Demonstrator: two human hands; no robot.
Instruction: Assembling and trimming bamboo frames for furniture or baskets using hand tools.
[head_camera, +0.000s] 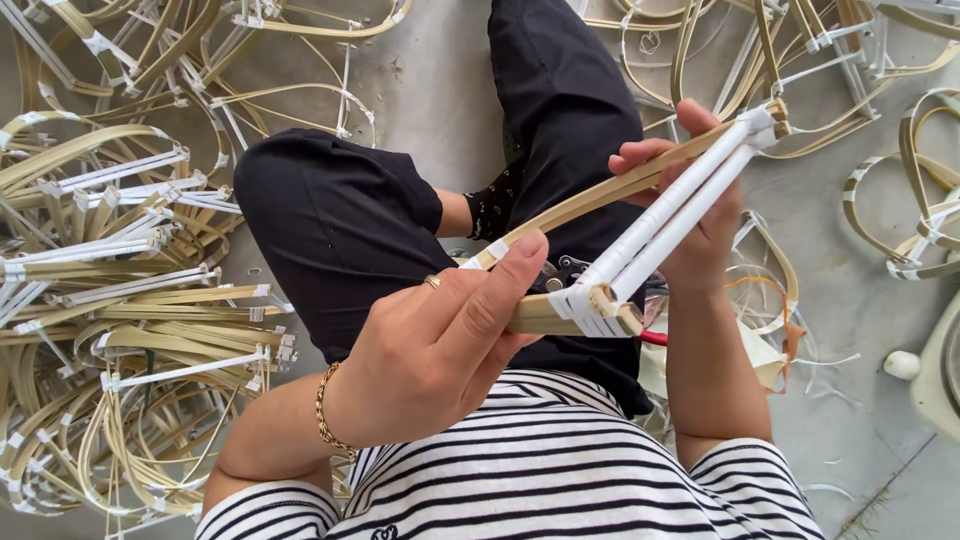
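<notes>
I hold a bamboo frame piece (655, 225) made of tan strips bound with white tape, slanting from near my chest up to the right. My left hand (440, 345) grips its near end, thumb pressed along the strip, a ring on one finger and a gold bracelet at the wrist. My right hand (690, 200) holds the far part from underneath, fingers curled over the tan strip. The taped corner joint (595, 305) sits between both hands. My black trousers (340, 220) and striped shirt (560, 470) are below.
A large heap of similar bent bamboo frames (110, 290) with white bindings covers the floor at left. More frames (900, 160) lie at the upper right. Loose white tape scraps (820, 360) litter the concrete floor. A pale rounded object (935, 370) is at the right edge.
</notes>
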